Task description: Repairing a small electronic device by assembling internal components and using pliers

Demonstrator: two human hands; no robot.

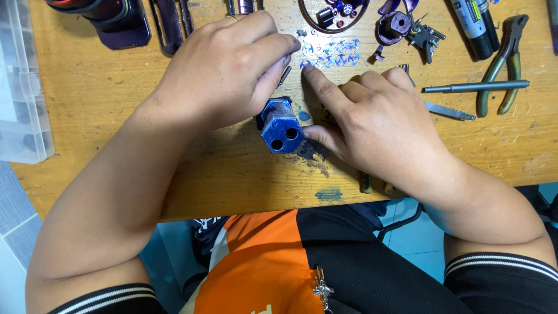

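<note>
Left hand (232, 70) clenched around a blue hexagonal block (281, 129) on the desk (104, 110). Right hand (378, 125) released, forefinger pressing small blue star-shaped parts (331, 55).

A worn wooden bench (104, 87), stained with blue paint, is seen. On it are laid a blue hexagonal block (281, 128), small blue star-shaped pieces (331, 53), green-handled pliers (504, 61), a metal rod (476, 87) and a clear plastic box (20, 87).

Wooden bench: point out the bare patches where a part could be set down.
Bare wood lies between the clear plastic organizer and the left hand, and below the green-handled pliers at the right. The back edge, around the small blue star-shaped parts, is crowded.
</note>
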